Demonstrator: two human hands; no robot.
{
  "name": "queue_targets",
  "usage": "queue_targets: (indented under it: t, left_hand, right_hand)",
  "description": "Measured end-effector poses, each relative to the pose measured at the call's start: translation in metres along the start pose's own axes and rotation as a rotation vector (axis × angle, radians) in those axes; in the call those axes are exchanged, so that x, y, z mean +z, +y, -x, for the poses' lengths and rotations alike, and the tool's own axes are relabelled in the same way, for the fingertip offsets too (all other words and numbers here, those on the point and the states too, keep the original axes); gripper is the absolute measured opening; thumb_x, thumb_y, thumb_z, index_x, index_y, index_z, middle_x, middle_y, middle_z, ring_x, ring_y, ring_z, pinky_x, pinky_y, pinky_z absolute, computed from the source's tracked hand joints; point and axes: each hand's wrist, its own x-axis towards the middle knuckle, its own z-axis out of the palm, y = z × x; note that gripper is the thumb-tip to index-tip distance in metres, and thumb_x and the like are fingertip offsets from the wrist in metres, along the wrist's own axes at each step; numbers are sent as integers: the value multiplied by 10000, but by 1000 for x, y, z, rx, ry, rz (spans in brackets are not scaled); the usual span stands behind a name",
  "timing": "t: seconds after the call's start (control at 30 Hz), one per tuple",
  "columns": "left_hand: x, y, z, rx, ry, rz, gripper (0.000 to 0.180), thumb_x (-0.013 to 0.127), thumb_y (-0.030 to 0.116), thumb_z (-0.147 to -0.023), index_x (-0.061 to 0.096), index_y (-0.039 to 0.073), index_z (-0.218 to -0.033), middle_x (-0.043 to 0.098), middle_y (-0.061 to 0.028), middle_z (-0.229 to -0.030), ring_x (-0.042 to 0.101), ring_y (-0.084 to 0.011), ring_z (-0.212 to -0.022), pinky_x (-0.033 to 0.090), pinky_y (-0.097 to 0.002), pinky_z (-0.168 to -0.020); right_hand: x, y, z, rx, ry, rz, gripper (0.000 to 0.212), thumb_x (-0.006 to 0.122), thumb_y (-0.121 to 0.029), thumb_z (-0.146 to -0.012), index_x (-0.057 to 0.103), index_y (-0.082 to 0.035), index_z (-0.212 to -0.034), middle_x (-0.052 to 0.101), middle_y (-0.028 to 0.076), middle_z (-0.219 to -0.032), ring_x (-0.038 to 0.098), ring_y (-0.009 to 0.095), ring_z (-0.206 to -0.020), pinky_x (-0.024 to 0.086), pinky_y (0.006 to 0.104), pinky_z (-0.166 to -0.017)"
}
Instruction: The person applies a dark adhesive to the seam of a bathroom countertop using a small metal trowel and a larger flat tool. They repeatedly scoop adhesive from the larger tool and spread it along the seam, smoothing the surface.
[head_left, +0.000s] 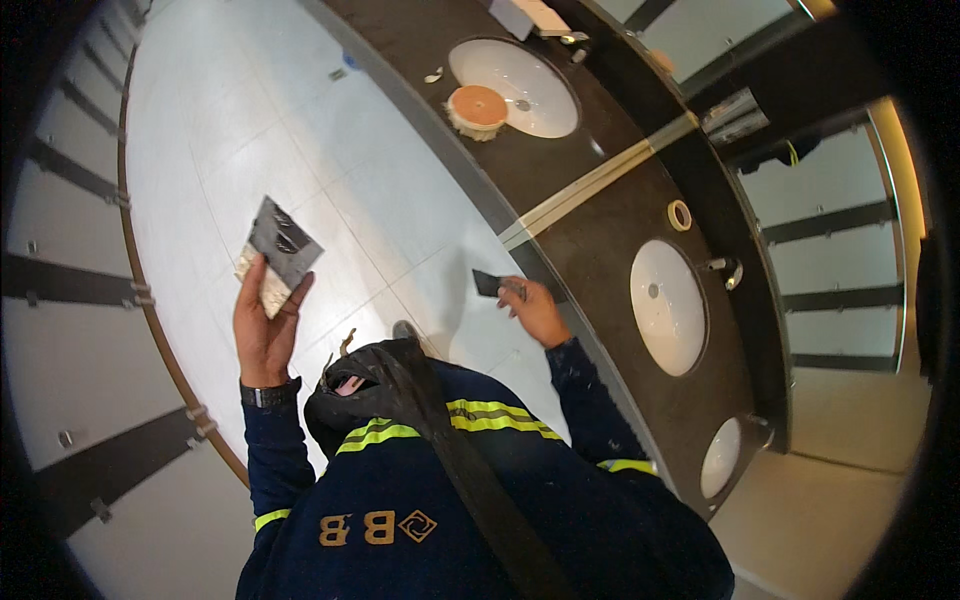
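My left hand [265, 335] is closed around a flat grey square plate [290, 238] that carries dark smears. Crusty cream-coloured material [272, 288] covers the plate's near-left part by my fingers. Over by the counter's edge, my right hand [538, 312] grips a small dark scraper [486, 283], its flat blade pointing left. The two tools are held well apart, above the pale floor. A dark bag [365, 385] hangs at my front from a strap, its mouth gaping.
To the right runs a brown counter [600, 215] with white basins [668, 310] and taps [733, 272]. On it lie a tape roll [679, 215] and a round orange-backed fluffy pad [478, 106]. Pale strips [595, 185] cross it. Cubicle panels [70, 350] line the left of the white tiled floor [240, 110].
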Motion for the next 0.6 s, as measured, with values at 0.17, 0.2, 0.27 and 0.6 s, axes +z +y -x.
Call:
queue_targets:
  t: [0.17, 0.2, 0.27, 0.6]
  left_hand:
    - [75, -12, 35, -246, -87, -164, 424, 578, 254, -1061, 503, 56, -1428, 658, -124, -1308, 665, -261, -1181, 545, -475, -1047]
    - [94, -25, 46, -286, -99, -183, 414, 590, 259, -1054, 511, 68, -1412, 663, -114, -1282, 668, -242, -1144, 554, -460, -1018]
    - [122, -49, 61, -396, -184, -180, 395, 598, 258, -1048, 517, 76, -1389, 676, -103, -1238, 684, -224, -1082, 577, -434, -975]
    - [222, -93, 110, -650, -473, -168, 384, 546, 220, -1074, 487, 14, -1392, 684, -154, -1251, 726, -262, -1075, 621, -421, -947]
  right_hand:
    - [36, -35, 97, -45, 181, -847, 394, 514, -331, -1088, 660, 10, -1221, 721, 98, -1057, 660, 193, -922, 496, 318, -769]
    - [32, -41, 109, -88, 208, -989, 403, 481, -346, -1102, 660, 0, -1204, 716, 104, -1092, 657, 210, -967, 494, 331, -803]
    - [27, -59, 130, -228, 342, -1046, 420, 446, -341, -1110, 648, 3, -1244, 710, 114, -1133, 657, 238, -1012, 491, 350, -832]
    - [-5, -105, 212, -688, 403, -644, 435, 576, -158, -1051, 542, 5, -1453, 508, 197, -1504, 559, 315, -1332, 460, 436, -1107]
